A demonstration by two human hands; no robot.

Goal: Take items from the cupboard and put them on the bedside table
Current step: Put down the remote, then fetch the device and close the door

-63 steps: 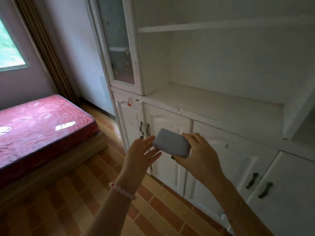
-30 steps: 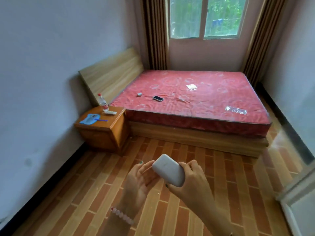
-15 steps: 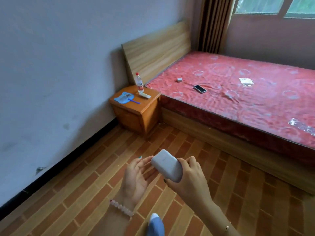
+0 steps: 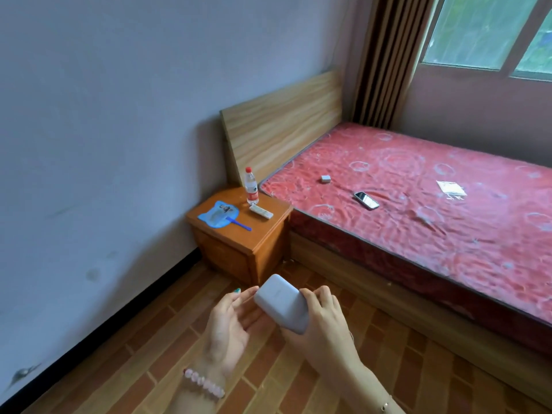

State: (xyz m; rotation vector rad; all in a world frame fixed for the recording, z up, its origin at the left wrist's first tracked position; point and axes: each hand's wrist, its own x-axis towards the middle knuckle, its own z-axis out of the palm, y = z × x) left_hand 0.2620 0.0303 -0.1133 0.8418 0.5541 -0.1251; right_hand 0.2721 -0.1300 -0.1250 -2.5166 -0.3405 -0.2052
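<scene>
Gripping a smooth pale-grey rounded block (image 4: 282,304): right hand (image 4: 324,327); left hand (image 4: 231,321) flat alongside.

Mattress (image 4: 448,264): red, patterned, on a wooden frame.
Phone (image 4: 366,200): lies flat on the mattress.
Small grey box (image 4: 326,179): near the phone.
Curtain (image 4: 379,55): brown, beside the window (image 4: 478,31).

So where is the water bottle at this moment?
Head view, left of centre: the water bottle stands at the back of the bedside table, behind the white bar.

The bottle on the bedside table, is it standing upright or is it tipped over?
Upright: the bottle stands on its base at the back of the bedside table, red cap on top.
</scene>
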